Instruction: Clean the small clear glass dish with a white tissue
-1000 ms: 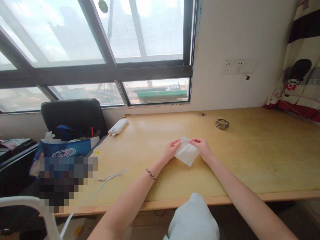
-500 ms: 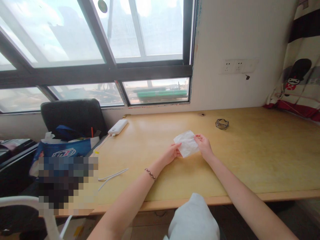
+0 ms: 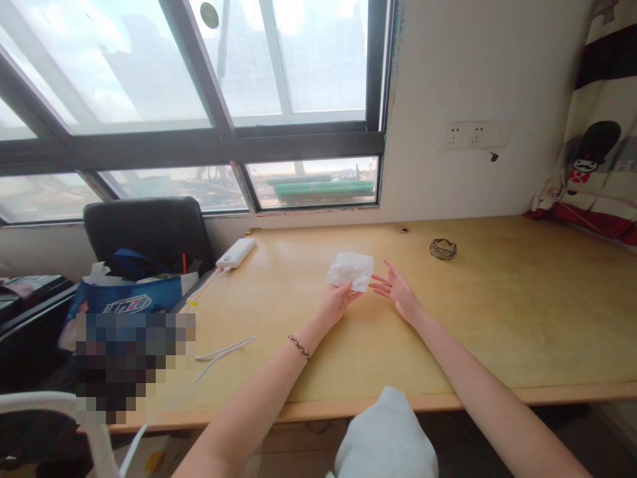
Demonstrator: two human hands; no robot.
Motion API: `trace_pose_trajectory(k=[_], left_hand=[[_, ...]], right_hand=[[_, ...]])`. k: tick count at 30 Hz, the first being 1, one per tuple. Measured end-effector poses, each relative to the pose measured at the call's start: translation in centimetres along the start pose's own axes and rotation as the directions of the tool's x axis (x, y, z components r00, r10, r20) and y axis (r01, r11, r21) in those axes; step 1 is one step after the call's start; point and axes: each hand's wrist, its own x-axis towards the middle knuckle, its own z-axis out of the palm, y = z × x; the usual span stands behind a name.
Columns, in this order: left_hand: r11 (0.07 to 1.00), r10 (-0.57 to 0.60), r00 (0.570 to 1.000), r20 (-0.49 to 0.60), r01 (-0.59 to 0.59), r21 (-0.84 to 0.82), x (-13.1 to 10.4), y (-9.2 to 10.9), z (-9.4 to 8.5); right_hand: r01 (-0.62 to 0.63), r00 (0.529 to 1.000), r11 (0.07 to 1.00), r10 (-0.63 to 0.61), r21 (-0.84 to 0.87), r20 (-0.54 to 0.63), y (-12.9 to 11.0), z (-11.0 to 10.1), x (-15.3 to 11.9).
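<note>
A folded white tissue (image 3: 350, 267) is held above the wooden table (image 3: 497, 318). My left hand (image 3: 339, 301) grips its lower edge, thumb on top and fingers underneath. To the right, my right hand (image 3: 398, 292) has its fingers spread, with nothing in them. Its fingertips are close to the tissue's right edge; whether they touch it I cannot tell. A braided bracelet (image 3: 298, 346) is on my left wrist.
A dark metal bracelet-like ring (image 3: 442, 249) lies at the back right of the table. On the left are a white power bank (image 3: 236, 253) with a cable and a loose white cable (image 3: 226, 348). Beyond stand a black chair (image 3: 149, 229) and a blue bag (image 3: 129, 295).
My right hand has let go of the tissue and opened its fingers. The tissue has turned and shifted left in my left hand.
</note>
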Motion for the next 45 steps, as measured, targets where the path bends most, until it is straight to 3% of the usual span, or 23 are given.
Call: trace_pose_trajectory(k=[4, 7, 12, 18, 21, 24, 27, 31, 34, 38, 45], left_hand=[[0.999, -0.036, 0.997, 0.061, 0.035, 0.012, -0.3, -0.3, 0.2], [0.995, -0.097, 0.989, 0.108, 0.093, 0.045, -0.4, -0.8, 0.3], [0.984, -0.167, 0.978, 0.128, 0.157, 0.082, -0.8, -1.0, 0.5], [0.979, -0.186, 0.968, 0.170, 0.168, 0.113, -1.3, -0.6, 1.0], [0.967, -0.202, 0.955, 0.220, 0.159, 0.198, -1.3, -0.5, 1.4], [0.948, -0.068, 0.979, 0.193, 0.003, 0.318, -1.1, -0.4, 1.5], [0.880, 0.071, 0.987, 0.141, -0.129, 0.457, -0.7, -0.2, 1.3], [0.755, 0.129, 0.979, 0.159, -0.201, 0.624, -0.7, 0.0, 0.6], [0.698, 0.128, 0.978, 0.167, -0.208, 0.685, -0.8, -0.2, 0.2], [0.739, 0.105, 0.978, 0.180, -0.198, 0.644, -0.7, -0.3, 0.1], [0.757, 0.153, 0.987, 0.044, -0.145, 0.637, -0.4, 0.2, 0.0]], right_hand=[[0.018, 0.966, 0.994, 0.011, -0.108, 0.258, 0.3, 1.0, -0.9], [0.029, 0.947, 0.989, 0.018, -0.143, 0.320, 0.8, 1.4, -1.0], [-0.017, 0.980, 0.999, 0.027, -0.052, 0.199, 0.7, 1.3, -0.7], [0.030, 0.999, 0.998, -0.032, 0.059, 0.034, -0.5, 1.2, -0.7], [0.048, 0.998, 0.988, -0.052, 0.148, 0.025, -0.5, 0.8, -0.4], [0.017, 1.000, 0.972, -0.022, 0.234, 0.020, -0.2, 0.3, 0.1], [-0.021, 1.000, 0.966, 0.020, 0.258, 0.007, 0.0, -0.1, 0.4], [-0.036, 0.999, 0.980, 0.042, 0.197, -0.027, 0.0, -0.1, 0.4], [-0.053, 0.998, 0.981, 0.056, 0.187, -0.009, -0.2, -0.1, 0.3], [-0.102, 0.994, 0.978, 0.093, 0.183, 0.057, -0.4, 0.0, 0.1], [-0.105, 0.994, 0.979, 0.100, 0.177, 0.034, -0.1, -1.0, 0.5]])
